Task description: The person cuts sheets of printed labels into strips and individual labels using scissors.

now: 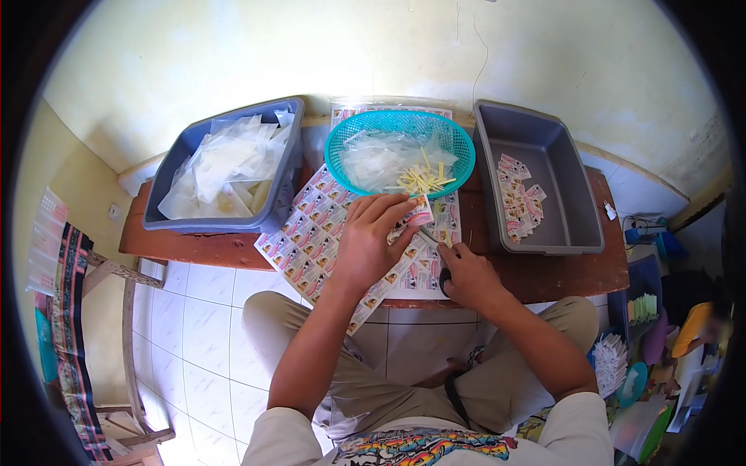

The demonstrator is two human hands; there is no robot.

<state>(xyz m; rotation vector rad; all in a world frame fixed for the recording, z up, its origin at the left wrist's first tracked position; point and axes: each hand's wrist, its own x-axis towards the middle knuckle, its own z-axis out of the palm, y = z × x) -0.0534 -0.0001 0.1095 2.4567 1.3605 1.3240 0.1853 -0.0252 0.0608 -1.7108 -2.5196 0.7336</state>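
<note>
My left hand (371, 239) is closed on a small printed label (420, 211), pinching it just in front of the teal basket. In my right hand (472, 279) are scissors (444, 281) with a dark handle, their blades pointing up and left toward the label. Whether the blades touch the paper I cannot tell. Beneath both hands lie printed label sheets (311, 229), partly hanging over the table's front edge. The teal basket (332, 159) holds clear plastic pieces (381, 159) and a small pile of pale yellow strips (425, 181).
At the left of the brown table (536, 273) stands a grey bin (284, 167) full of plastic bags (225, 163). Another grey bin (556, 159) at the right contains cut labels (518, 200). More containers crowd the floor at far right; a wall rises behind.
</note>
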